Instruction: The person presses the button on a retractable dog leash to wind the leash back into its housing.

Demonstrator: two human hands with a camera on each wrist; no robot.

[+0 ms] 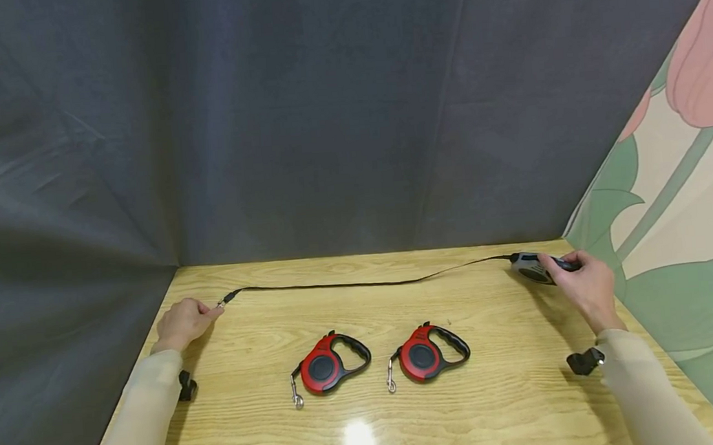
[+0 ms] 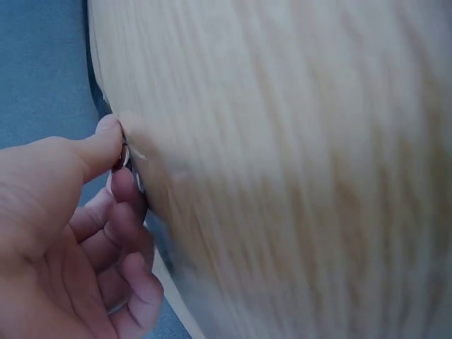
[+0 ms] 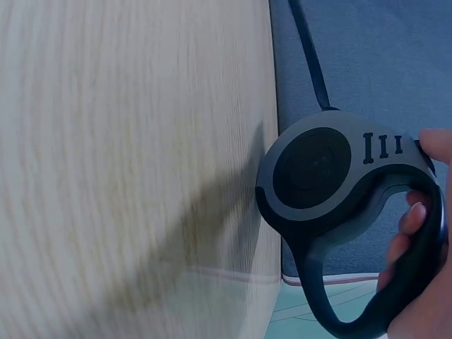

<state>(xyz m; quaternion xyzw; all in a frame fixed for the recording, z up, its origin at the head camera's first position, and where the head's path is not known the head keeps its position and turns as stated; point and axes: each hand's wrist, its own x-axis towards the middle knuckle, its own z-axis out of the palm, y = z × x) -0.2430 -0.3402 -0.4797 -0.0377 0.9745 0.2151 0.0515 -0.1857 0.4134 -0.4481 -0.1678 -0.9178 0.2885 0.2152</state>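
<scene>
My right hand [image 1: 587, 288] grips the black handle of a grey retractable dog leash [image 3: 339, 169], its fingers wrapped through the loop and the thumb near the top button. From the leash's nose a black strap [image 1: 336, 285] runs leftward across the far part of the table. At the strap's other end, my left hand [image 1: 185, 322] pinches the metal clip [image 2: 126, 154] between thumb and forefinger. Two red-and-black retractable leashes, a left one [image 1: 323, 368] and a right one [image 1: 420, 357], lie flat nearer me, each with a short strap and silver clip.
The wooden table [image 1: 253, 436] meets a dark grey curtain [image 1: 325, 128] at its far and left edges. A flower-printed cloth [image 1: 696, 281] hangs along the right side. Wrist cameras are strapped to both forearms.
</scene>
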